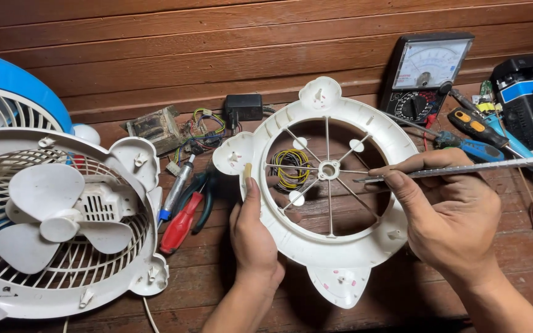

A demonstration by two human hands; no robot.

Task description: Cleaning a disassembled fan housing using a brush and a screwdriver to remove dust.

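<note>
The white round fan frame (340, 246), with thin spokes meeting at a small hub, sits in the middle of the frame, tilted up off the wooden floor (217, 271). Our left hand (255, 240) clamps its left rim, thumb on the front and fingers behind. Our right hand (448, 213) is closed around a long flat metal tool (464, 169) whose tip lies just beside the hub. At the left of the frame we see a white fan body (63, 216) with blades and grille. Between it and the frame lie a red-handled screwdriver (180, 227) and pliers (203, 200). An analogue meter (427, 74) leans against the wall, upper right.
</note>
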